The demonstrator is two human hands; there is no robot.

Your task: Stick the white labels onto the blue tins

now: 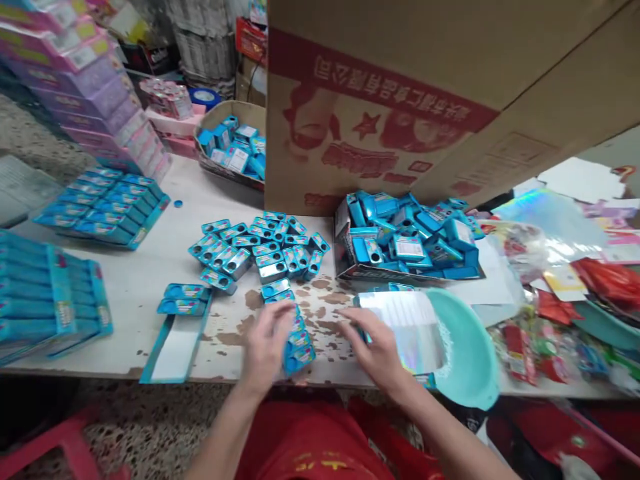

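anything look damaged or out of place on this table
The tabletop looks worn: ragged brown patches interrupt its white surface. A small round blue piece also lies alone, apart from the grouped blue boxes.

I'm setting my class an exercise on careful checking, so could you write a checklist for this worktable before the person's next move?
1. Left hand at the row of blue boxes: ok. Firm hold: cannot tell, the hand is blurred.
2. Right hand beside the shiny sheet; anything between its fingers: cannot tell.
3. Long tray has white bottom showing in its near part, boxes at the far end: ok.
4. Loose boxes on the table, ahead of the left hand: ok.
5. Basin fully on the table: not ok, its near rim seems to jut past the edge.
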